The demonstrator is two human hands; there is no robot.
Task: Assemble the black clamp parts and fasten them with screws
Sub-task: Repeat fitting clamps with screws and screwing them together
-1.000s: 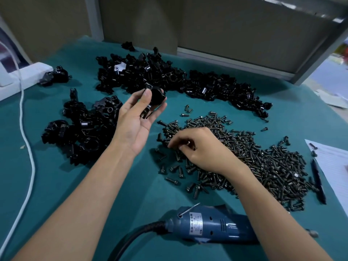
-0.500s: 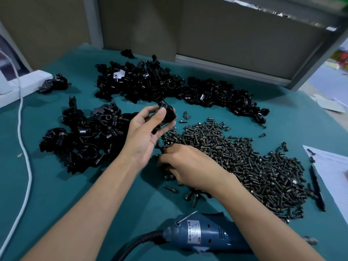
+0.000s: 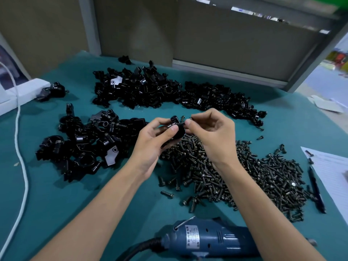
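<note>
A heap of assembled clamps [image 3: 88, 142] lies at 9 o'clock on the teal table [image 3: 56, 204]; at centre the left hand [image 3: 156, 142] curls round a black clamp part [image 3: 178, 131], held above the table, long axis roughly 12-to-6; the right hand [image 3: 212, 134] pinches a small screw [image 3: 188, 120] at the part's 1 o'clock corner; the screw pile [image 3: 254, 176] spreads at 4; at 6 the blue power driver [image 3: 216, 240] bears a white label, its print unreadable.
</note>
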